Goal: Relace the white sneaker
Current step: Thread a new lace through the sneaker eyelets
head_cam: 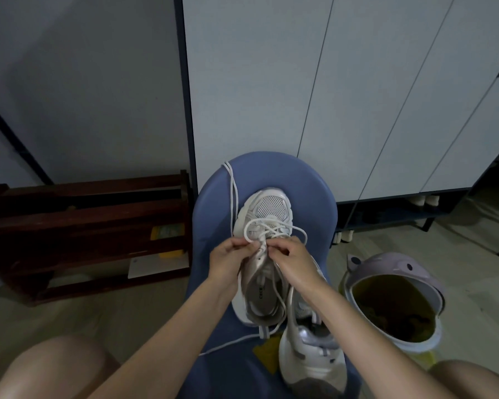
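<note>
So the sneaker (264, 240) sits toe-away on a blue seat (213, 203), and both hands are working right at the mid eyelets. Going from the left: the left hand (228, 259) has its fingertips pinched on the lace (233, 194) just left of the tongue, with a long free run of it trailing up and away past the toe. The right hand (291, 259) is curled in on the opposite side, pinching what looks like a loop of the same lace, though I can't tell exactly which strand. The crossings just beyond the fingers look loose and bunched, so my take is you want to even those out first, pulling slack row by row toward the hands before feeding the next eyelet. Keep the tip pinched close to its end so it doesn't flop. There's a 2nd shoe (311, 358) lying just below the right wrist, and a tail of lace runs near it, so watch for snags.
</note>
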